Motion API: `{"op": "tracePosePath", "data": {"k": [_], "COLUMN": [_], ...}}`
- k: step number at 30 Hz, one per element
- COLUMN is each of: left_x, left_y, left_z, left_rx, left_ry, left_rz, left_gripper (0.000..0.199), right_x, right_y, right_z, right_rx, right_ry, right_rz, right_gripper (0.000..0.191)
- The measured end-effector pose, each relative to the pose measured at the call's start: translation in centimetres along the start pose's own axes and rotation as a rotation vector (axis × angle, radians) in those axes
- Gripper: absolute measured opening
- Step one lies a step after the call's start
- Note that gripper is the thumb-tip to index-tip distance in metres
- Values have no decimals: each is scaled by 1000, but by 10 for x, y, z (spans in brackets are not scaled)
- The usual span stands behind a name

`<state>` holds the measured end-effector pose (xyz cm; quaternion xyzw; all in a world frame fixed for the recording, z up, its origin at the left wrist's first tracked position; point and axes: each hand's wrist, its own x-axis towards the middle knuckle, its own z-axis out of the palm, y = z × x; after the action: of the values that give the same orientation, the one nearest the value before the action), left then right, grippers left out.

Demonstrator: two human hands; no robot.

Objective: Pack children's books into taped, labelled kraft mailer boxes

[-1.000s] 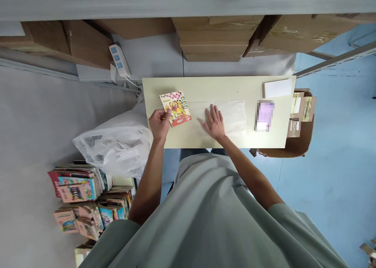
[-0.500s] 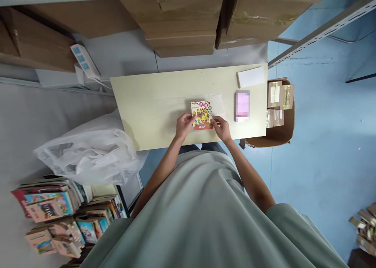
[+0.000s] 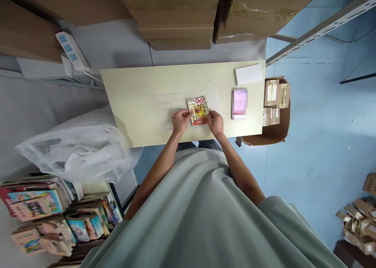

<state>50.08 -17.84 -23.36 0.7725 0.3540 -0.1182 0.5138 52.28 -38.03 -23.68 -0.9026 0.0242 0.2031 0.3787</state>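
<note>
Between my two hands is a small square book [image 3: 199, 110] with a colourful cartoon cover, yellow and white above a red lower band. My left hand [image 3: 181, 120] pinches its left edge between thumb and fingers. At the right edge, the fingers of my right hand [image 3: 215, 122] close on the cover's side. Beneath the book lies a thin translucent sheet [image 3: 215, 99], spread over the pale yellow table [image 3: 132, 103]. The book is turned slightly anticlockwise.
Right of my hands lie a blurred pink phone-like item [image 3: 239, 103] and a white box [image 3: 249, 74]. An open carton [image 3: 284, 123] with wrapped parcels stands past the table's right end. Leftward are a plastic bag [image 3: 79, 150] and stacked books [image 3: 35, 203]; large cartons [image 3: 179, 21] sit behind.
The book has tilted slightly anticlockwise in my hands. My right hand has closed further around its right edge. The whole view has shifted a little.
</note>
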Motion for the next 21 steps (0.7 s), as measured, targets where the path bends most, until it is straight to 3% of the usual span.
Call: {"op": "tracePosePath", "data": {"k": [10, 16, 21], "left_x": [-2, -1, 0], "left_y": [3, 3, 1], "left_z": [-4, -5, -4], "left_rx": [20, 31, 23], "left_ry": [-4, -4, 2], "left_rz": [-7, -3, 7], "left_gripper": [25, 30, 26], "right_x": [-9, -23, -29], "right_y": [-11, 1, 9], "right_z": [-22, -42, -42], "right_rx": [-192, -208, -212], "right_ry": [-69, 88, 156], "right_rz": [52, 175, 228], "right_gripper": [23, 31, 30]}}
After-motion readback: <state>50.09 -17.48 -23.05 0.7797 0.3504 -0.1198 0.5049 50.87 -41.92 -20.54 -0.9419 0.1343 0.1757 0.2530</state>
